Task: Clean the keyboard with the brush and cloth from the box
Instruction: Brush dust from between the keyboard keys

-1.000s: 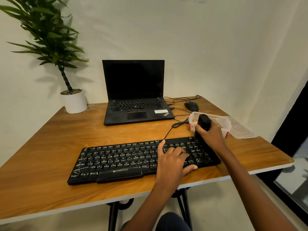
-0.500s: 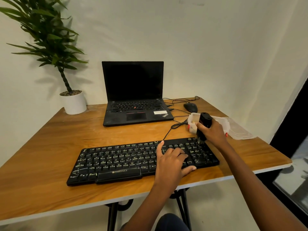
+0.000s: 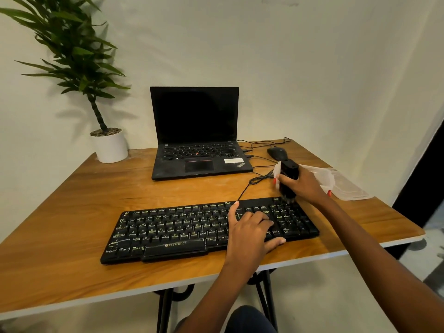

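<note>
A black keyboard (image 3: 173,229) lies along the front of the wooden table (image 3: 72,212). My left hand (image 3: 249,227) rests on its right half, fingers spread over the keys and thumb at the front edge. My right hand (image 3: 304,186) grips an upright black brush (image 3: 289,175), whose bristles touch the keyboard's far right corner. Behind that hand stands the clear plastic box (image 3: 323,175) with red clips, and its lid (image 3: 348,186) lies to the right. No cloth shows.
An open black laptop (image 3: 195,145) stands at the back centre, with a black mouse (image 3: 277,152) and cables to its right. A potted plant (image 3: 109,145) occupies the back left corner. The table's right edge runs close to the box lid.
My right hand has drawn the brush back from the number pad to the keyboard's far right corner. My left hand has stayed on the keys.
</note>
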Motion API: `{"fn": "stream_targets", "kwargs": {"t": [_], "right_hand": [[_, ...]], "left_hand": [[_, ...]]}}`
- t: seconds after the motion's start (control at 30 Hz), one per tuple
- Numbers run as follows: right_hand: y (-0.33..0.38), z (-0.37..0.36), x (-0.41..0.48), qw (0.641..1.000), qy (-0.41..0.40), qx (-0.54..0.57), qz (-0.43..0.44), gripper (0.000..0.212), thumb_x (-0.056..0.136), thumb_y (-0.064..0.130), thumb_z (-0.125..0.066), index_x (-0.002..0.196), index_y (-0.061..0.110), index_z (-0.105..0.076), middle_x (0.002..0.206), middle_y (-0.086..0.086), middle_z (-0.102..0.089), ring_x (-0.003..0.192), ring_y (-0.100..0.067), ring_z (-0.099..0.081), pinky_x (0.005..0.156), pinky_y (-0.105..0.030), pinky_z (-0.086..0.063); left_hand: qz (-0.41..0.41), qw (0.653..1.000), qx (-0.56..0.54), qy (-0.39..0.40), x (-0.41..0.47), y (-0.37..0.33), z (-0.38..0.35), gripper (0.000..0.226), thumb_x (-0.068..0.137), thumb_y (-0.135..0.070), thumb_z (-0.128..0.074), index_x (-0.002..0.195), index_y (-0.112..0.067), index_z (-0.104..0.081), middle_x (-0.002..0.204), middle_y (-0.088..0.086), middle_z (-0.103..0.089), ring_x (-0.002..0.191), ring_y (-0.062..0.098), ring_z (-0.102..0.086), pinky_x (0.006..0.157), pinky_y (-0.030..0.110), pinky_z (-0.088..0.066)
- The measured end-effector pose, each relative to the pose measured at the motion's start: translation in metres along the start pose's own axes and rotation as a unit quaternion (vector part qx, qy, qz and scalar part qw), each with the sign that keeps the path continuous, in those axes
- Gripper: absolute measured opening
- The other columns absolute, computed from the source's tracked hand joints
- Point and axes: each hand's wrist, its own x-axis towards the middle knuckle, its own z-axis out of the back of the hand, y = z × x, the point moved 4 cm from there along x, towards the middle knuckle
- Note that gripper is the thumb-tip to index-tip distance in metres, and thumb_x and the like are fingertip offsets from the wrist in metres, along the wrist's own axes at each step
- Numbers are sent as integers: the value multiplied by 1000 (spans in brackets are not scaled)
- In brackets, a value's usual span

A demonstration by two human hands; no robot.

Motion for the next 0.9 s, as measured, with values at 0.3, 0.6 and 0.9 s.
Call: {"fn": "stream_targets", "kwargs": {"t": [0.3,0.6,0.9], "right_hand": [[-1,-5,3,998,51,10,-17,32,87,32,-62,113,14,-55,102,-4,-60,95,-21,-58,76,-31,-49],[3,-7,2,997,56,58,-6,26,86,30,-63,105,16,-54,100,-3,-60,95,-20,-58,71,-24,-46],[4,-7,7,985,160,64,-3,30,86,30,-62,110,13,-54,96,-2,-63,85,-12,-61,60,-19,-48]], "left_hand": [[5,1000,-11,-11,0,0,1,51,78,-68,-37,88,-33,-74,88,-20,-66,83,2,-63,109,45,-16],[8,1000,-13,-8,0,-1,1,51,78,-68,-37,87,-34,-74,88,-20,-66,83,1,-63,108,46,-16],[3,1000,-7,-7,-1,0,1,51,79,-68,-37,88,-34,-74,90,-19,-66,85,2,-63,109,46,-16]]}}
